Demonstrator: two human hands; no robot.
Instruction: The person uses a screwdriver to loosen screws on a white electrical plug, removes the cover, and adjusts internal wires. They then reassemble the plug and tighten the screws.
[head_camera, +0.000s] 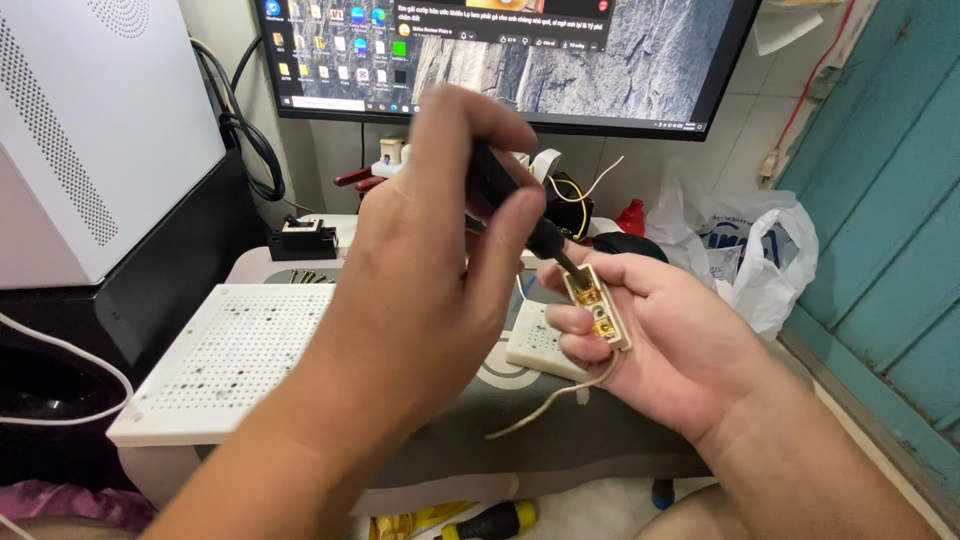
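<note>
One monitor (520, 60) is seen along the far edge of the table (560, 450), one white computer case (90, 130) at the far left corner, and one white perforated board (230, 360) near the left edge. One white plastic bag (750, 250) lies toward the right edge.

The left hand (420, 290) is closed around one black-handled screwdriver (510, 205), its tip set into one small cream plug half (598, 305) showing two brass contacts. That piece is pinched between the thumb and fingers of the right hand (660, 340), above the table's middle, with one pale wire (550, 400) trailing from it.

The step in hand appears to be the turning of a terminal screw; steady downward pressure and a firm pinch would be called for.
</note>
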